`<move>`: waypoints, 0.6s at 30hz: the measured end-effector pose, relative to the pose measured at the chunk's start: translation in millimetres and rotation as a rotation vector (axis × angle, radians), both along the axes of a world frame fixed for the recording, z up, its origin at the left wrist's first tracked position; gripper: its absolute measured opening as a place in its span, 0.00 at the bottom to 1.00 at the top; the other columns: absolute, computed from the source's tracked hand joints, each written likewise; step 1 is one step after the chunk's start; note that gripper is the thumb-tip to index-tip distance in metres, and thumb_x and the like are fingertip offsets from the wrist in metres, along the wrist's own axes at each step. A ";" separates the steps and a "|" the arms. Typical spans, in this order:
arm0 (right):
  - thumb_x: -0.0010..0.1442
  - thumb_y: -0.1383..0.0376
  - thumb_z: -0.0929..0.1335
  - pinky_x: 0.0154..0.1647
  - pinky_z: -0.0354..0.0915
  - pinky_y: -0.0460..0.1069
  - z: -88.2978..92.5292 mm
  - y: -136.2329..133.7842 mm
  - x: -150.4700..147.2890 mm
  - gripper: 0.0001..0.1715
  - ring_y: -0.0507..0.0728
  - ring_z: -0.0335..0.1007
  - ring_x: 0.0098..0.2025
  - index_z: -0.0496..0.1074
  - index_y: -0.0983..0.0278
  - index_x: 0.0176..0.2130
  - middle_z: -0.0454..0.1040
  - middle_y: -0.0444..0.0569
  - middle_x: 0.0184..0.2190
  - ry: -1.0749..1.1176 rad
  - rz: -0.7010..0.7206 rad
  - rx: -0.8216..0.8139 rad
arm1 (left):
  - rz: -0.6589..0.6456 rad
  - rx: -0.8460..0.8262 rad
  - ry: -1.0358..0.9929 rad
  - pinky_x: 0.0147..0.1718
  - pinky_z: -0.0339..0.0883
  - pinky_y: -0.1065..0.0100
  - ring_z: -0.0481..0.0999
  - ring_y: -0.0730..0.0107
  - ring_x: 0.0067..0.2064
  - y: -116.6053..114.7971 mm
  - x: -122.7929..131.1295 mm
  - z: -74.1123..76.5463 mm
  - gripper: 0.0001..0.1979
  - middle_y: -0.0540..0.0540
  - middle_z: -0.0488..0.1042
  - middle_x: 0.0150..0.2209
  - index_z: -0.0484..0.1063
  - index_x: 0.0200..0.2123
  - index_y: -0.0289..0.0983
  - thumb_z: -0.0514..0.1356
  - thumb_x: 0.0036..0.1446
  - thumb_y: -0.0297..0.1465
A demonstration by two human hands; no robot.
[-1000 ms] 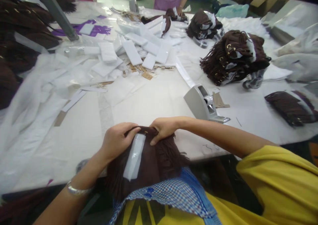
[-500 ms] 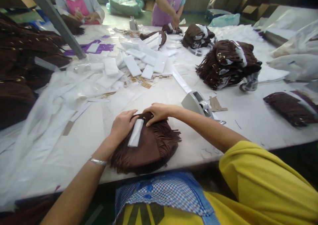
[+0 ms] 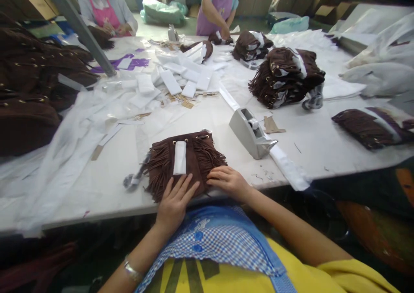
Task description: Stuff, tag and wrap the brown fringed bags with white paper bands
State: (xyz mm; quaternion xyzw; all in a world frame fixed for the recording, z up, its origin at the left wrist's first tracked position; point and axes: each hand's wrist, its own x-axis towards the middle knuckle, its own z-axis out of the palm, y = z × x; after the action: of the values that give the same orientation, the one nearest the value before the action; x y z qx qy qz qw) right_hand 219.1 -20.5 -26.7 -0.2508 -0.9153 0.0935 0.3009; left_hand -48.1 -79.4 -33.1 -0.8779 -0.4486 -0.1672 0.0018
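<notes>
A brown fringed bag point(image 3: 161, 155) lies flat on the white table near its front edge. A white wrapped strip point(image 3: 180, 157) rests down the middle of its front, below small gold eyelets. My left hand point(image 3: 176, 200) lies on the bag's lower part with the fingers spread. Against the bag's lower right side rests my right hand point(image 3: 228, 182), fingers extended on the fringe. To the left of the bag sits a clear-wrapped piece point(image 3: 132, 181). A grey tape dispenser point(image 3: 250, 133) stands right of the bag, with a white strip point(image 3: 287, 166) beside it.
White padded pieces point(image 3: 181, 73) are heaped beyond the bag. Wrapped brown bags point(image 3: 286, 77) stand at the right, and another point(image 3: 371, 127) lies farther right. Brown bags point(image 3: 29, 82) pile up at the left by a grey post point(image 3: 80, 30). Two people in aprons point(image 3: 217, 8) are across the table.
The bag has been turned so its eyelet edge faces away and it lies flat. Both hands have moved from its top edge to its near side. The white strip beside the dispenser now shows.
</notes>
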 end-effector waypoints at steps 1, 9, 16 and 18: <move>0.66 0.69 0.66 0.55 0.69 0.55 -6.2 -1.1 5.6 0.15 0.57 0.70 0.55 0.74 0.60 0.51 0.78 0.50 0.49 -0.011 0.009 0.016 | 0.011 0.005 0.022 0.66 0.47 0.42 0.57 0.54 0.68 -5.4 2.6 -2.6 0.29 0.41 0.60 0.67 0.61 0.65 0.42 0.48 0.62 0.20; 0.62 0.76 0.62 0.63 0.59 0.61 32.0 -15.9 -2.0 0.17 0.59 0.68 0.57 0.77 0.60 0.38 0.77 0.49 0.50 0.061 -0.452 0.085 | 0.084 0.054 -0.012 0.65 0.48 0.39 0.66 0.50 0.64 -17.1 22.7 9.7 0.19 0.38 0.67 0.63 0.70 0.58 0.38 0.54 0.66 0.30; 0.66 0.66 0.65 0.61 0.62 0.58 9.2 0.9 -7.4 0.11 0.57 0.70 0.53 0.75 0.61 0.46 0.77 0.50 0.48 -0.183 -0.074 0.056 | 0.114 -0.026 -0.181 0.52 0.72 0.58 0.77 0.60 0.52 -5.2 19.1 3.9 0.12 0.42 0.77 0.52 0.76 0.48 0.39 0.55 0.66 0.32; 0.65 0.69 0.65 0.60 0.63 0.59 12.1 8.5 16.7 0.10 0.59 0.70 0.53 0.76 0.61 0.43 0.76 0.52 0.47 -0.222 -0.250 0.049 | 0.131 -0.058 -0.198 0.51 0.72 0.59 0.76 0.60 0.52 -3.6 18.4 7.2 0.11 0.42 0.77 0.52 0.75 0.47 0.39 0.56 0.65 0.32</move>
State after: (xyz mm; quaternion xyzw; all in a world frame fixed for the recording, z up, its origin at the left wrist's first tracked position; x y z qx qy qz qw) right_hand 235.8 -12.0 -14.6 -0.3640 -0.9067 0.0047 0.2131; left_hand -29.7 -83.1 -26.0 -0.8256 -0.5078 -0.2396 -0.0568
